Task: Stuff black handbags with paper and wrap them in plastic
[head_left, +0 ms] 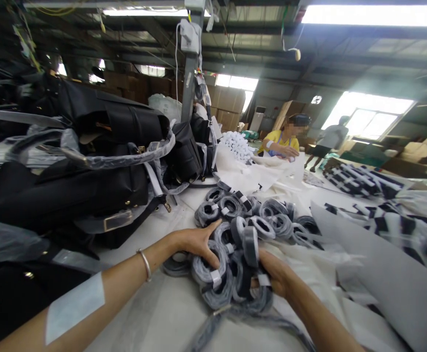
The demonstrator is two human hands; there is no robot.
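Note:
Coiled straps [213,264], grey-black and wrapped in clear film with small white bands, are bunched between my two hands. My left hand [200,244] grips the bunch from the left, its thumb over one coil and its index finger stretched along the top. The other left fingers are hidden behind the coils. From the right, my right hand [274,274] holds the bunch, with fingertips showing low between the coils. More coiled straps [230,206] lie just behind on the white table [150,303]. A loose film-wrapped strap [250,315] trails in front.
Black bags [114,112] with film-wrapped handles are heaped at left. A post [189,83] rises behind them. White sheeting [382,264] and black-and-white strap bundles [367,178] lie at right. Beyond a white pile [237,145], a person in yellow [279,139] works; another person [330,139] stands farther back.

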